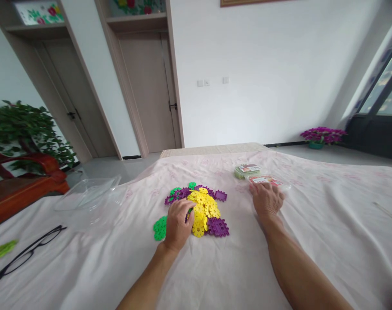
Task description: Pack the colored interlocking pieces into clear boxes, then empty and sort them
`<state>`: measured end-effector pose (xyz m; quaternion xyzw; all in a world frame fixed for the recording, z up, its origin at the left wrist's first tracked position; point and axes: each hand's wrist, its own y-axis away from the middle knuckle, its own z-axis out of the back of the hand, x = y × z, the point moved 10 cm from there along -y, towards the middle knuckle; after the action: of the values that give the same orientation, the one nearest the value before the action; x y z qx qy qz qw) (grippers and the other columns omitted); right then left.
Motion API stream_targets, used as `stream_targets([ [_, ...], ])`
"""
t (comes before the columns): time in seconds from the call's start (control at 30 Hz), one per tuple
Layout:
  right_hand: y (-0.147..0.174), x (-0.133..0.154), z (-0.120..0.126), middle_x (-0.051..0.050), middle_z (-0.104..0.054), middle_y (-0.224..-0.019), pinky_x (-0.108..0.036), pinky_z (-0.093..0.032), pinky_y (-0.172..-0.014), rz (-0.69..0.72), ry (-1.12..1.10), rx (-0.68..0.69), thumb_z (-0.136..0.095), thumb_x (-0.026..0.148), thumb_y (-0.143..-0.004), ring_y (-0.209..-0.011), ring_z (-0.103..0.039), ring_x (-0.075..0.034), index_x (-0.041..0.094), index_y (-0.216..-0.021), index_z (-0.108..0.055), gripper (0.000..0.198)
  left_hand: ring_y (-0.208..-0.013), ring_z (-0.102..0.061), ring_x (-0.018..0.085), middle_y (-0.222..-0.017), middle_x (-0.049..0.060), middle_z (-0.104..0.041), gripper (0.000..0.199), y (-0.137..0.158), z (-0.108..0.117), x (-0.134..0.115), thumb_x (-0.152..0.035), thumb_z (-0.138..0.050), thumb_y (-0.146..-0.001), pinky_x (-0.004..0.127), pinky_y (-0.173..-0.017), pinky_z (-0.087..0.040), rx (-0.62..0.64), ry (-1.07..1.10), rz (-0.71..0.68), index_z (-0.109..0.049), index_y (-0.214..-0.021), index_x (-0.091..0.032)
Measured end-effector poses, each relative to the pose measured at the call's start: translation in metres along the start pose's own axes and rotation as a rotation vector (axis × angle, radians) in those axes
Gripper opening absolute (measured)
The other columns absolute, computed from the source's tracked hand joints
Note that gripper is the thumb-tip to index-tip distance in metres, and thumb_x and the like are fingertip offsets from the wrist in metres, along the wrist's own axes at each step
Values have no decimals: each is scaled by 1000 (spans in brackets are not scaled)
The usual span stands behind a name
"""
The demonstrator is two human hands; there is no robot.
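Note:
My left hand (179,221) is at the left side of a pile of plastic building pieces, its fingers curved and the thumb apart. I see nothing held in it, though its fingertips partly hide the pieces beneath. The pile has yellow flower-shaped discs (204,206) in the middle, purple square pieces (218,227) around them and green discs (160,228) at the left. To the right, my right hand (267,200) grips the near edge of a clear plastic box with a red-and-white label (271,179). Its fingertips are partly hidden.
Just behind the labelled box sits another plastic box with green contents (245,170). Black-framed glasses (31,252), a clear plastic container (89,193) and a lime-green piece (2,251) lie at the left. A thin stick (385,210) rests at the right on the pale cloth (224,275).

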<state>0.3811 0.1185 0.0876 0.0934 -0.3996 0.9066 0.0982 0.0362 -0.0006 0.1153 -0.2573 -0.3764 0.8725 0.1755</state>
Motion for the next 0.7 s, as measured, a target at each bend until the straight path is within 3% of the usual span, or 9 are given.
stream_targets([
  [0.1, 1, 16, 12, -10, -67, -99, -40, -25, -83, 45, -28, -56, -51, 39, -95, -94, -44, -25, 22, -97, -75, 29, -121, -56, 26, -118, 7, -68, 30, 8, 2, 18, -16, -54, -87, 53, -110, -38, -60, -78, 103, -66, -113, -24],
  [0.2, 5, 40, 20, -10, -67, -103, -39, -25, -85, 107, -76, -81, -48, 40, -97, -94, -46, -24, 21, -103, -74, 32, -128, -50, 29, -126, 8, -65, 31, 13, 3, 24, -23, -57, -88, 57, -114, -30, -21, -148, 116, -65, -118, -25],
  [0.4, 19, 87, 23, -8, -68, -109, -37, -28, -90, 245, -226, -30, -47, 37, -98, -99, -51, -23, 24, -109, -72, 31, -139, -37, 32, -147, 9, -48, 48, 13, -29, -13, -41, -59, -89, 62, -114, -23, 272, -135, -98, -55, -135, -29],
  [0.47, 23, 97, 24, -8, -68, -110, -36, -30, -91, 273, -284, -17, -48, 37, -98, -101, -53, -23, 24, -109, -72, 30, -138, -38, 32, -147, 8, -49, 46, 14, -39, -22, -42, -59, -89, 64, -114, -21, 332, -129, -135, -56, -134, -32],
  [0.57, 26, 105, 25, -7, -68, -110, -36, -33, -90, 267, -389, -2, -50, 37, -97, -101, -56, -23, 24, -109, -72, 28, -135, -43, 33, -142, 9, -55, 39, 14, -43, -13, -37, -57, -91, 66, -113, -21, 290, -161, -59, -60, -129, -32],
  [0.7, 23, 115, 33, -7, -68, -107, -36, -39, -93, 199, -613, 9, -50, 37, -96, -102, -59, -22, 23, -107, -71, 27, -128, -50, 36, -130, 13, -63, 35, 16, -32, 20, -36, -58, -90, 69, -111, -21, 157, -223, 97, -65, -122, -25],
])
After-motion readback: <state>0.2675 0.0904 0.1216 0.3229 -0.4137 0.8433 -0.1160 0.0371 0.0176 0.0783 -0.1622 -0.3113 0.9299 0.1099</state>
